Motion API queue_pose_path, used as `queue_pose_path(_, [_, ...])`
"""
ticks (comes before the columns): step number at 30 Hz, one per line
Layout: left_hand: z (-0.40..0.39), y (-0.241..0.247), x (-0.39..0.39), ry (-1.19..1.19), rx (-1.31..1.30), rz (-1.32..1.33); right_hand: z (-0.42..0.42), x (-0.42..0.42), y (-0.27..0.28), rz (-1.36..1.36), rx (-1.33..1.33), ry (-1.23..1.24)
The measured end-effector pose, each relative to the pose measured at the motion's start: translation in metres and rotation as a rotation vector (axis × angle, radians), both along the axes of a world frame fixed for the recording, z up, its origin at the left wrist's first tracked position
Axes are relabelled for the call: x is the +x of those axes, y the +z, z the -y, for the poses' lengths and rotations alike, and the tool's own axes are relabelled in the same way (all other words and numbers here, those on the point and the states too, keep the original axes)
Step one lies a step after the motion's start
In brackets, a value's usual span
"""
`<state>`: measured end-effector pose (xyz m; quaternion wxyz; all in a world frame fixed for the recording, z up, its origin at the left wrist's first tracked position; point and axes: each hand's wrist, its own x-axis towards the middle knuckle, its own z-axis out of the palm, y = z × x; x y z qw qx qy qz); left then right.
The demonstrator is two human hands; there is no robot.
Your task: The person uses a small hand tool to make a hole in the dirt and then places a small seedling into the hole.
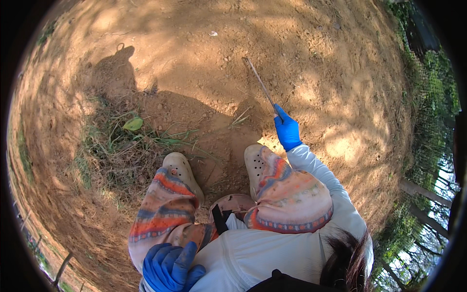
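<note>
My right hand [287, 129], in a blue glove, grips the near end of a long thin blade-like tool [262, 83]. Its far tip reaches the bare reddish soil ahead of me. My left hand [168, 266], gloved in blue with soil marks, rests by my left thigh near the lower edge of the view. Its fingers look loosely curled, and nothing shows in them; the palm side is hidden. Between my feet and to the left lies a heap of cut grass and dry weeds [120, 153], with a yellow-green leaf [133, 123] on top.
Pale perforated clogs [184, 171] are on my feet. A round pinkish seat or container [233, 203] is partly visible beneath me. A small whitish scrap [213, 33] lies on the soil farther off. Trees and a fence-like mesh [430, 87] stand along the right; a post [62, 268] is at lower left.
</note>
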<state>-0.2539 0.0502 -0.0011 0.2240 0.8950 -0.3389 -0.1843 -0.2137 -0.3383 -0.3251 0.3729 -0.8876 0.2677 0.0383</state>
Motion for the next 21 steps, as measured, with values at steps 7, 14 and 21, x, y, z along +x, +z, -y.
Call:
queue_pose_path(7, [0.001,0.001,0.000,0.031,0.013,-0.021,0.047,0.159,0.011,0.069,-0.119,-0.150])
queue_pose_path(14, [0.001,0.001,0.000,0.065,0.061,-0.060,-0.001,0.155,-0.013,0.071,-0.135,0.087])
queue_pose_path(21, [0.002,-0.004,0.004,0.032,0.016,-0.040,-0.017,0.042,0.004,-0.046,-0.132,0.277])
